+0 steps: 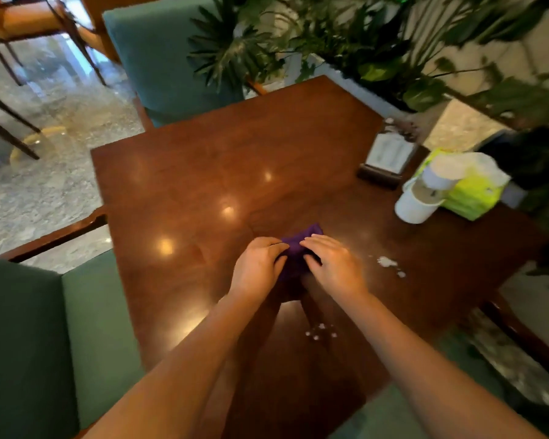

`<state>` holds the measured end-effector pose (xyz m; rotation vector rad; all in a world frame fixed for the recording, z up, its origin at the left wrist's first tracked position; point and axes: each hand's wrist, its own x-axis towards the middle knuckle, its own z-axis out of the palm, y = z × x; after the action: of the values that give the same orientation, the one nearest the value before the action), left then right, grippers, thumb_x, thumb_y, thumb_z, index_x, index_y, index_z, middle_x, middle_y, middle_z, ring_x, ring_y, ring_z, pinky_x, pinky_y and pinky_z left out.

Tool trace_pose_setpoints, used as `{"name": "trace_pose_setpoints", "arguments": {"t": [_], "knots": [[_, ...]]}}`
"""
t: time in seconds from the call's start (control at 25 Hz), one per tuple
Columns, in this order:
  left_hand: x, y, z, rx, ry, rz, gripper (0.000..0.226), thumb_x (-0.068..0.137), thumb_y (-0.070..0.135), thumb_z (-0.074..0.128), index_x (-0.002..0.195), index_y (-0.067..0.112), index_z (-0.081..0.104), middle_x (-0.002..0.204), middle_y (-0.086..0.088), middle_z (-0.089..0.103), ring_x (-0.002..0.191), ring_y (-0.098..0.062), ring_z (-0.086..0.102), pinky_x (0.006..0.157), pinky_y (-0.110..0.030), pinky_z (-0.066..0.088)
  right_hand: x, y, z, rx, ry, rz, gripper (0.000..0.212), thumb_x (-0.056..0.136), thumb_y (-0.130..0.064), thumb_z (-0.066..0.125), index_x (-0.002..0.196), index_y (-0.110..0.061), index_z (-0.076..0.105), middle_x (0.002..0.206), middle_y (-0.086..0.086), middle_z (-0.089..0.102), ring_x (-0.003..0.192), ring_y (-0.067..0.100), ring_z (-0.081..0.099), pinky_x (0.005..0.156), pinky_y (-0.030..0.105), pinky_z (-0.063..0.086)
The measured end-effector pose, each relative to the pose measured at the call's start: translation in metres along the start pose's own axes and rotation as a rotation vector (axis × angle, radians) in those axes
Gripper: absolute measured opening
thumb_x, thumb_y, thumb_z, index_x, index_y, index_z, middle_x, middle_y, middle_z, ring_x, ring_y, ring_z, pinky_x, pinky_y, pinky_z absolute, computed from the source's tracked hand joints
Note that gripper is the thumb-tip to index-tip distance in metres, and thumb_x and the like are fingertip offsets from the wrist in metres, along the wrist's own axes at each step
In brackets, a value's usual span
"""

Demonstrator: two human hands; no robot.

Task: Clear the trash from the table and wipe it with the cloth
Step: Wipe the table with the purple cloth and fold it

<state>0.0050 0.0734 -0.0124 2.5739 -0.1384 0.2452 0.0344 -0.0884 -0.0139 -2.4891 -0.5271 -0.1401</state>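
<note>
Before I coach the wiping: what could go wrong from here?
1. Both hands, left and right, press the cloth; a sweep right could scatter the crumbs off the table.
2. A wide stroke might knock the cup over.

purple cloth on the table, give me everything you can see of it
The purple cloth is a small, soft-looking fabric piece, deep violet, bunched or folded into a compact wad. It lies on the glossy brown wooden table, near the middle. The left hand and right hand both press on it, covering its sides and near part; only the far end and a middle strip show. White crumbs lie apart to its right.
</note>
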Motion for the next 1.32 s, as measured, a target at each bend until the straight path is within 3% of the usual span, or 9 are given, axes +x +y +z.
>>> {"name": "trace_pose_setpoints", "arguments": {"t": [0.2,0.36,0.56,0.72,0.88,0.96,1.0,1.12,1.32], "knots": [[0.069,0.078,0.052,-0.010,-0.114,0.198,0.027,0.089,0.015,0.059,0.115,0.010,0.065,0.117,-0.008,0.065,0.112,-0.024,0.053,0.095,-0.035,0.042,-0.006,0.082,-0.073,-0.142,0.122,0.093,0.028,0.076,-0.007,0.071,0.104,-0.008,0.070,0.108,0.012,0.071,0.106,0.026,0.064,0.094,0.036,0.048],[0.112,0.104,0.099,0.006,-0.231,0.249,0.028,0.089,0.017,0.058,0.116,0.010,0.064,0.117,-0.009,0.064,0.111,-0.025,0.054,0.096,-0.034,0.041,0.003,0.144,-0.088,-0.195,0.036,0.209,0.029,0.085,-0.017,0.063,0.113,-0.015,0.066,0.119,0.008,0.066,0.116,0.023,0.056,0.095,0.035,0.045],[0.124,0.102,0.150,0.058,-0.407,0.247,0.029,0.091,0.020,0.057,0.119,0.014,0.062,0.118,-0.009,0.064,0.114,-0.024,0.052,0.097,-0.038,0.042,-0.004,0.189,-0.067,-0.204,-0.094,0.271,0.028,0.087,-0.023,0.059,0.114,-0.020,0.063,0.114,0.006,0.066,0.109,0.024,0.057,0.087,0.036,0.047],[0.110,0.090,0.163,0.099,-0.431,0.251,0.030,0.092,0.027,0.056,0.120,0.018,0.062,0.122,-0.001,0.064,0.117,-0.020,0.052,0.094,-0.038,0.045,-0.022,0.200,-0.052,-0.148,-0.122,0.271,0.028,0.088,-0.026,0.057,0.116,-0.021,0.062,0.115,0.000,0.066,0.108,0.019,0.057,0.086,0.034,0.047],[0.097,0.083,0.166,0.148,-0.366,0.381,0.027,0.093,0.027,0.053,0.114,0.017,0.067,0.121,-0.003,0.064,0.114,-0.022,0.055,0.093,-0.037,0.040,-0.023,0.203,-0.047,-0.301,-0.101,0.145,0.025,0.090,-0.030,0.051,0.108,-0.020,0.066,0.108,0.000,0.066,0.104,0.023,0.057,0.088,0.038,0.041],[0.090,0.081,0.172,0.221,-0.382,0.365,0.035,0.096,0.029,0.047,0.127,0.017,0.056,0.137,-0.003,0.052,0.128,-0.023,0.044,0.106,-0.040,0.028,-0.018,0.206,-0.041,-0.300,-0.106,0.083,0.033,0.093,-0.027,0.048,0.123,-0.017,0.057,0.129,0.007,0.057,0.122,0.028,0.049,0.100,0.042,0.036],[0.085,0.079,0.177,0.269,-0.425,0.328,0.044,0.097,0.034,0.041,0.139,0.019,0.041,0.150,-0.002,0.036,0.138,-0.022,0.029,0.113,-0.044,0.016,-0.017,0.208,-0.037,-0.296,-0.164,0.065,0.042,0.095,-0.030,0.044,0.135,-0.019,0.044,0.144,0.008,0.043,0.135,0.028,0.035,0.109,0.044,0.029],[0.075,0.074,0.188,0.370,-0.522,0.203,0.060,0.098,0.048,0.019,0.147,0.027,-0.007,0.156,0.002,-0.013,0.144,-0.017,-0.013,0.110,-0.048,-0.017,-0.021,0.218,-0.023,-0.360,-0.305,0.056,0.054,0.097,-0.043,0.028,0.147,-0.027,0.014,0.158,0.002,0.011,0.145,0.019,0.004,0.117,0.043,0.006],[0.060,0.070,0.184,0.416,-0.525,0.245,0.061,0.097,0.050,0.016,0.146,0.026,-0.013,0.157,-0.002,-0.015,0.138,-0.013,-0.023,0.110,-0.040,-0.019,-0.039,0.207,-0.013,-0.386,-0.260,0.118,0.058,0.094,-0.050,0.026,0.146,-0.027,0.013,0.158,0.006,0.014,0.145,0.023,0.006,0.116,0.045,0.007]]}}
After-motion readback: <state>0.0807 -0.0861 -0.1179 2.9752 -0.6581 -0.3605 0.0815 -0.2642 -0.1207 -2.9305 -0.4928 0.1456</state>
